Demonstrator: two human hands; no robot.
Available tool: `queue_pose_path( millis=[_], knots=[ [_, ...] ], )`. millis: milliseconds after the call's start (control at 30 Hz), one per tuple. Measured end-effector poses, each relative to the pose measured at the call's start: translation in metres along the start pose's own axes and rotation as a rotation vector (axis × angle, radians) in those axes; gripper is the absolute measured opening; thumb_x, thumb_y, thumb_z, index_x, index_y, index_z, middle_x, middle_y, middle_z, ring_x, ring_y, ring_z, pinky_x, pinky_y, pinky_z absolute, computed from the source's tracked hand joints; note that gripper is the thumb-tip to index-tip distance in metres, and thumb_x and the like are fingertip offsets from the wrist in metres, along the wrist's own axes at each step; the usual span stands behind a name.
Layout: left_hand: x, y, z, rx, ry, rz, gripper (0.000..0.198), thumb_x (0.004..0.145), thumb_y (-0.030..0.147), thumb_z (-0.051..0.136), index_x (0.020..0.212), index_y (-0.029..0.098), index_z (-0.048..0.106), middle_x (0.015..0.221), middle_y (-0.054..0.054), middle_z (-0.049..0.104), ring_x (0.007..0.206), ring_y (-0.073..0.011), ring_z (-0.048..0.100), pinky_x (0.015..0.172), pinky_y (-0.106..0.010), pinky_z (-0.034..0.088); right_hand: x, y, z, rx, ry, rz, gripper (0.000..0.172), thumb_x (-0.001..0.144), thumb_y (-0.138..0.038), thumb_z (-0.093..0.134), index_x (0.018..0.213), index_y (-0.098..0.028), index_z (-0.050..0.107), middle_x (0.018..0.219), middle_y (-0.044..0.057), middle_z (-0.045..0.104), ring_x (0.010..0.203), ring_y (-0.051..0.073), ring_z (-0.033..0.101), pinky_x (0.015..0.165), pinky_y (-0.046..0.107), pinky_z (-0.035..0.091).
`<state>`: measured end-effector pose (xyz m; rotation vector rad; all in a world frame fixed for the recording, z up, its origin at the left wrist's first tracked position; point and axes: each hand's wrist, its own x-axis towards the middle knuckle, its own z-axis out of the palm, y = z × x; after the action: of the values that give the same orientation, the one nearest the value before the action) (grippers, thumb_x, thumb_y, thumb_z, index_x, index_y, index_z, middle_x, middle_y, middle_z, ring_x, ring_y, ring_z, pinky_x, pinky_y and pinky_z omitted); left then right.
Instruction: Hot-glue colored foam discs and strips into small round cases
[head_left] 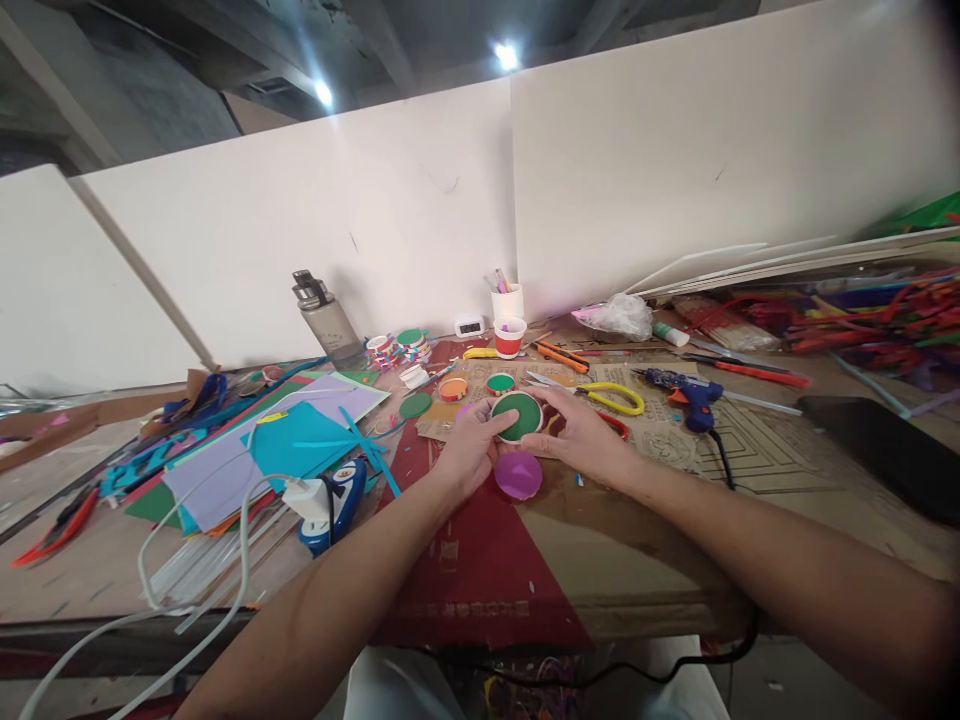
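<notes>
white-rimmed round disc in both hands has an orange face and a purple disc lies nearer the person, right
The head view shows a green face, not orange, on the white-rimmed round disc in the left hand and right hand; the purple disc lies nearer.

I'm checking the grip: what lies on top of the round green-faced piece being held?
The left hand lays its thumb on the round green-faced piece; the right hand touches its right edge. Whatever that thumb covers, and the underside, cannot be seen.

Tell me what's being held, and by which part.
A green disc: the left hand grips its left edge, thumb on top; the right hand, its right edge.
</notes>
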<state>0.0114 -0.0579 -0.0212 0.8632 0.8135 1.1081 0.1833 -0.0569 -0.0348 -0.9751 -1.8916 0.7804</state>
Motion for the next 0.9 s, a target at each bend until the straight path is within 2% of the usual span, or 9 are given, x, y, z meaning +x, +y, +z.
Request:
queue_pose_path(
  millis=[100, 200, 267, 333, 467, 600, 767, 833, 900],
  knots=[
    [-0.001, 0.0, 0.001, 0.012, -0.039, -0.016, 0.04, 0.06, 0.026, 0.086, 0.092, 0.014, 0.067, 0.082, -0.005, 0.072, 0.063, -0.0145, 0.066, 0.056, -0.026, 0.055, -0.001, 0.0, -0.001, -0.039, 0.019, -0.051, 0.061, 0.079, -0.043, 0.074, 0.134, -0.028, 0.054, 0.125, 0.01, 0.06, 0.102, 0.025, 0.061, 0.087, 0.042, 0.051],
    [0.0, -0.002, 0.0, 0.041, -0.042, 0.028, 0.036, 0.06, 0.027, 0.086, 0.088, 0.013, 0.069, 0.08, -0.004, 0.072, 0.065, -0.0131, 0.065, 0.058, -0.023, 0.054, -0.002, -0.001, -0.002, -0.102, 0.0, -0.106, 0.063, 0.079, -0.039, 0.074, 0.137, -0.03, 0.053, 0.123, 0.01, 0.06, 0.107, 0.027, 0.058, 0.091, 0.044, 0.049],
    [0.0, -0.002, 0.0, 0.07, -0.027, 0.062, 0.036, 0.06, 0.027, 0.086, 0.087, 0.013, 0.069, 0.08, -0.004, 0.071, 0.064, -0.012, 0.064, 0.057, -0.022, 0.053, -0.001, -0.001, -0.005, -0.135, -0.004, -0.143, 0.057, 0.082, -0.038, 0.071, 0.136, -0.029, 0.054, 0.118, 0.01, 0.061, 0.105, 0.026, 0.058, 0.091, 0.044, 0.048],
    [0.0, 0.001, -0.002, 0.083, 0.01, 0.099, 0.038, 0.059, 0.029, 0.087, 0.088, 0.013, 0.068, 0.082, -0.003, 0.07, 0.064, -0.0119, 0.063, 0.057, -0.023, 0.054, 0.002, -0.001, -0.011, -0.147, 0.036, -0.163, 0.046, 0.087, -0.036, 0.064, 0.131, -0.027, 0.058, 0.111, 0.009, 0.062, 0.099, 0.024, 0.059, 0.086, 0.041, 0.049],
    [0.005, 0.016, -0.01, 0.049, 0.113, 0.236, 0.042, 0.057, 0.032, 0.088, 0.088, 0.014, 0.067, 0.084, -0.003, 0.07, 0.07, -0.0141, 0.065, 0.055, -0.023, 0.054, 0.012, 0.005, -0.033, -0.238, 0.213, -0.119, 0.024, 0.09, -0.032, 0.056, 0.11, -0.021, 0.066, 0.094, 0.008, 0.065, 0.084, 0.022, 0.061, 0.072, 0.036, 0.049],
    [0.012, 0.03, -0.022, -0.028, 0.205, 0.34, 0.042, 0.054, 0.029, 0.09, 0.085, 0.015, 0.065, 0.08, -0.001, 0.07, 0.068, -0.0119, 0.064, 0.06, -0.024, 0.055, 0.02, 0.016, -0.052, -0.412, 0.28, -0.089, 0.019, 0.09, -0.029, 0.054, 0.097, -0.018, 0.067, 0.091, 0.008, 0.066, 0.081, 0.022, 0.061, 0.072, 0.035, 0.048],
    [0.017, 0.032, -0.028, -0.081, 0.248, 0.311, 0.034, 0.057, 0.022, 0.086, 0.082, 0.014, 0.064, 0.076, -0.001, 0.07, 0.065, -0.0124, 0.063, 0.058, -0.024, 0.054, 0.021, 0.025, -0.054, -0.468, 0.2, -0.054, 0.02, 0.09, -0.032, 0.055, 0.091, -0.018, 0.068, 0.092, 0.009, 0.069, 0.084, 0.023, 0.063, 0.075, 0.036, 0.049],
    [0.017, 0.03, -0.028, -0.073, 0.253, 0.282, 0.031, 0.06, 0.02, 0.083, 0.083, 0.014, 0.064, 0.076, -0.002, 0.07, 0.065, -0.0138, 0.065, 0.055, -0.023, 0.053, 0.018, 0.024, -0.047, -0.409, 0.117, -0.041, 0.023, 0.09, -0.035, 0.056, 0.097, -0.018, 0.068, 0.096, 0.009, 0.07, 0.084, 0.022, 0.064, 0.076, 0.037, 0.051],
    [0.017, 0.027, -0.026, -0.046, 0.242, 0.259, 0.028, 0.063, 0.019, 0.08, 0.085, 0.014, 0.064, 0.078, -0.003, 0.07, 0.066, -0.0158, 0.067, 0.053, -0.024, 0.053, 0.013, 0.019, -0.036, -0.344, -0.018, -0.056, 0.032, 0.088, -0.041, 0.06, 0.111, -0.019, 0.067, 0.107, 0.01, 0.069, 0.093, 0.024, 0.065, 0.081, 0.039, 0.052]
  ],
)
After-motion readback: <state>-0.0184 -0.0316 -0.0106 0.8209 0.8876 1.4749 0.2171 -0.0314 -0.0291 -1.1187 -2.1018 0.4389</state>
